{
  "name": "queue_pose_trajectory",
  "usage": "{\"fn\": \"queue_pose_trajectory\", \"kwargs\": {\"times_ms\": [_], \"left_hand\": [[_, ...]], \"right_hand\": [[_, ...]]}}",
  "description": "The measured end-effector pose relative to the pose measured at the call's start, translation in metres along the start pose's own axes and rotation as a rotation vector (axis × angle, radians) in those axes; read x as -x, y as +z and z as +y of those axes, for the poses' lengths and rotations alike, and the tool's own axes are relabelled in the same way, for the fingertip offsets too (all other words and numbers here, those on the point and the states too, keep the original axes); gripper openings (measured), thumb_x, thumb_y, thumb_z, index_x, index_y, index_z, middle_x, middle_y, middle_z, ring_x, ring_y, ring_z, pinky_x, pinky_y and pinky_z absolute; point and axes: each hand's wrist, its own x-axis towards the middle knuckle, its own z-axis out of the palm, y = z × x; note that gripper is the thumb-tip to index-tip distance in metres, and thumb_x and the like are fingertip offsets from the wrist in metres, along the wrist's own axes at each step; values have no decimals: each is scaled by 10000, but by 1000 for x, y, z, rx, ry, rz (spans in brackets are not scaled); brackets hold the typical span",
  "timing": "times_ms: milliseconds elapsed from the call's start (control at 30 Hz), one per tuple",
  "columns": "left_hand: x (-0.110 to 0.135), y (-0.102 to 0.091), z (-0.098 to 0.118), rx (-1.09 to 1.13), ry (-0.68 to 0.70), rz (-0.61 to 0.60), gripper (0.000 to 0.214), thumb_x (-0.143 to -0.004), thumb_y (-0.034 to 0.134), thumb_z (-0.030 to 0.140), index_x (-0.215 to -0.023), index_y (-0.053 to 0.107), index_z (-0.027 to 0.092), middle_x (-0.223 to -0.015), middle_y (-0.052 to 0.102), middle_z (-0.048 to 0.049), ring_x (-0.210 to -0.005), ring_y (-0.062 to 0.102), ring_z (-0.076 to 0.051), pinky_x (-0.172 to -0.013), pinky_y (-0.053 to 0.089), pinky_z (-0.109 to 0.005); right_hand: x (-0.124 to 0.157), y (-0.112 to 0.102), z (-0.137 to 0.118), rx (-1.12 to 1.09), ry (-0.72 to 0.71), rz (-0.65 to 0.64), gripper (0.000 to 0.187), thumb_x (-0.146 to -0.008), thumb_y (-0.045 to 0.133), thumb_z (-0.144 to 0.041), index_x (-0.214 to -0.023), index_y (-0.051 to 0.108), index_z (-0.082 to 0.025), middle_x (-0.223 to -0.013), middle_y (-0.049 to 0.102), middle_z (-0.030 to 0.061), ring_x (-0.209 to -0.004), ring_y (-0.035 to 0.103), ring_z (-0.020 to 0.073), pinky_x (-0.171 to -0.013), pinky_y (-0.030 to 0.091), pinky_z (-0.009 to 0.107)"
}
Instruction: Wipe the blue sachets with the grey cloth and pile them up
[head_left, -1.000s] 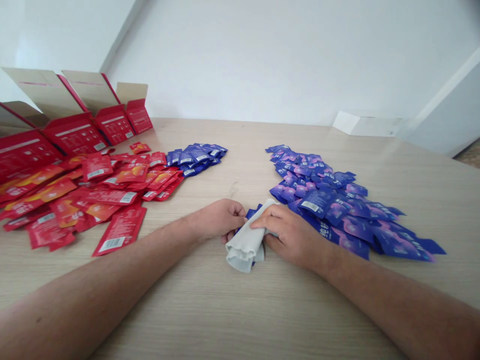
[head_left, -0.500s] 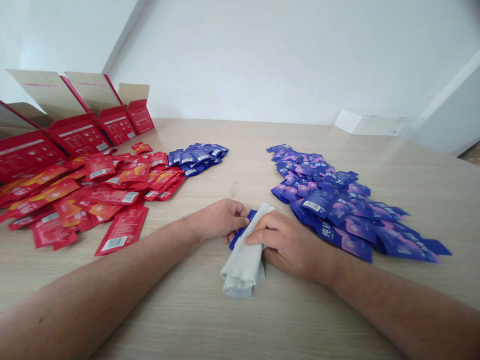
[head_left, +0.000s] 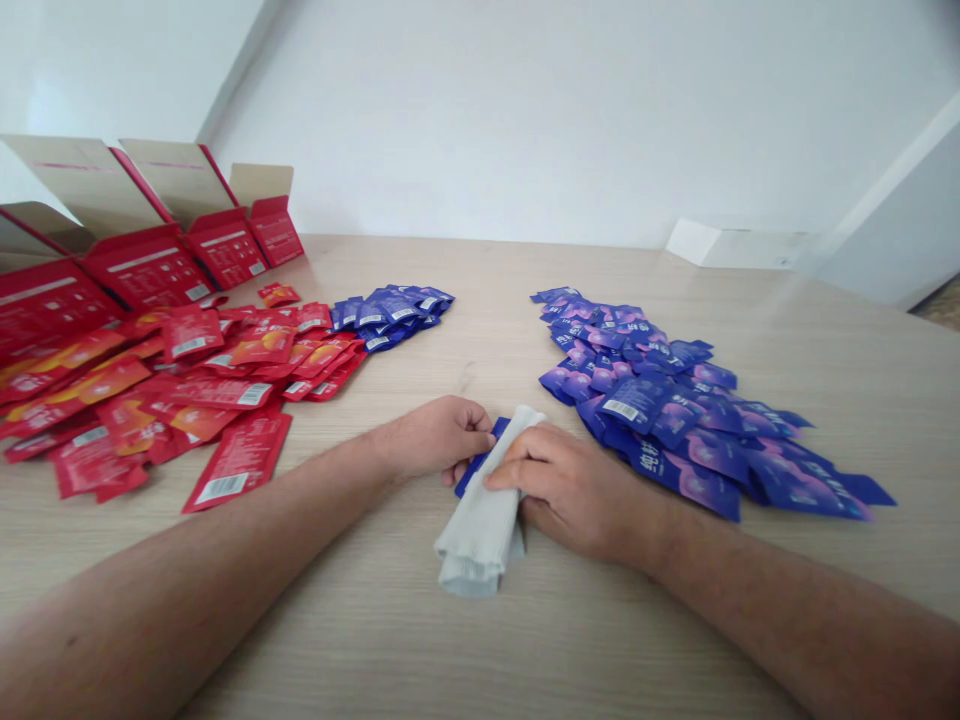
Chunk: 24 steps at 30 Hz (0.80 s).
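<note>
In the middle of the table, my left hand (head_left: 452,440) pinches the left edge of a blue sachet (head_left: 474,467). A folded white ribbed cloth (head_left: 480,525) lies across the sachet and covers its right side. My right hand (head_left: 559,490) is closed on the cloth, with the thumb and fingertips pressing it down over the sachet. The front end of the cloth is bunched and rests on the tabletop. Most of the sachet's face is hidden by the cloth and the fingers.
Red sachets (head_left: 240,455) lie heaped at the left, beside a small pile of blue sachets (head_left: 390,312). Several open red cartons (head_left: 150,268) stand behind them. A long pile of purple-blue sachets (head_left: 675,410) spreads at the right. A white box (head_left: 739,245) sits near the wall.
The view has shifted slightly. Both hands keep their hold on the sachet and cloth, with the cloth's front end a little further left.
</note>
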Motion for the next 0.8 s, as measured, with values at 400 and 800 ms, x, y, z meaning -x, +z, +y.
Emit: {"fn": "queue_pose_trajectory", "kwargs": {"times_ms": [400,800], "left_hand": [[0,0,-3,-1,-3,-3,200,-851,569,367,-813,599,173,-527,589,35,-423,563,-103,-407,457,-182],[-1,0,-6,-12,4,6,179,-857,557,349,-840,593,174,-537,588,35,-424,557,-100,-401,460,-178]], "right_hand": [[1,2,1,12,32,39,343,-855,604,-49,-1145,688,-210,-1064,662,80,-1010,597,229,-928,496,405],[1,3,0,35,79,54,355,-852,607,-50,-1160,682,-208,-1062,656,79,-1019,597,233,-943,487,412]]}}
